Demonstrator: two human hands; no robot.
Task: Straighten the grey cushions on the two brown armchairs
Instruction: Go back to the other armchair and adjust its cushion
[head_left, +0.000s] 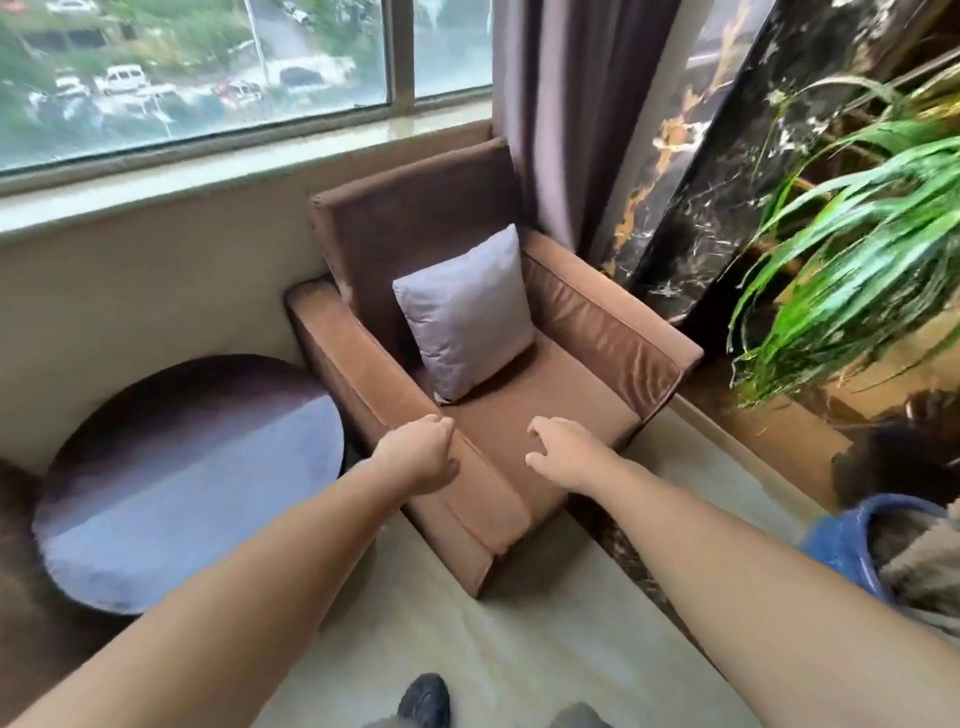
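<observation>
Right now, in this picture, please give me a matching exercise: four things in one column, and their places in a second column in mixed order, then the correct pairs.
Things:
1. grey cushion
2. round table
3. green plant
4. left hand

Places:
A. at the right edge, beside the armchair
B. over the armchair's near armrest
C. upright on the seat, leaning on the backrest
D. under the window, left of the armchair

Pairs: 1-C, 2-D, 3-A, 4-B

The brown velvet-like cloth armchair looks soft and matt, with a slight shine inside its arm. The grey square cloth cushion is smooth and lightly wrinkled. The dark round table has a glossy, reflecting top. The black marble panel is polished.
</observation>
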